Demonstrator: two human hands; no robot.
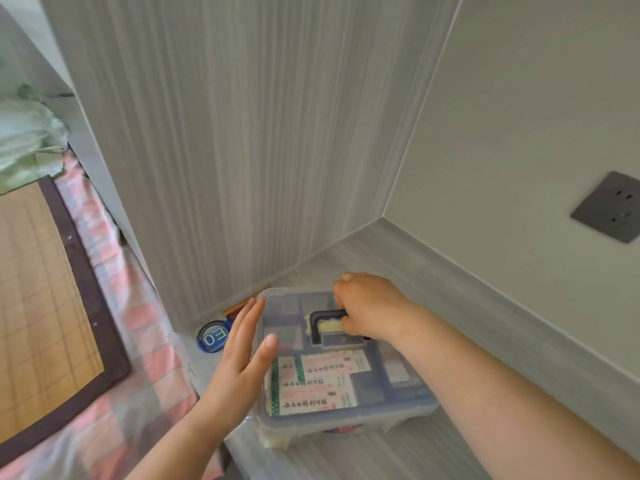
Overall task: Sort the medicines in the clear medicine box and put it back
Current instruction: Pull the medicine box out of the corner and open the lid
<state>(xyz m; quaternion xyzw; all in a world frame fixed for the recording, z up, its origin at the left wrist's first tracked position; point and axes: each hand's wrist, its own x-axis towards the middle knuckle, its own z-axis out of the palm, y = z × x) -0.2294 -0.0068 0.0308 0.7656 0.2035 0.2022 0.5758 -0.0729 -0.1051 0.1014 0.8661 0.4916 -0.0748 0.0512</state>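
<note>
The clear medicine box (398, 415) stands lid-closed on a grey wood-grain shelf (433, 271), near its left corner. Through the lid I see white plaster boxes (318, 382) with green stripes and other blurred packets. My right hand (370, 306) is closed around the box's dark handle (317, 323) on top of the lid. My left hand (244, 355) lies flat, fingers straight, against the box's left side with the thumb over the lid edge.
A blue round "E0" sticker (213, 336) sits on the shelf left of the box, with an orange-brown object (239, 306) behind it. A grey wall socket (613, 211) is at right. A bed with pink checked sheet (114, 271) and woven mat (38, 289) lies at left.
</note>
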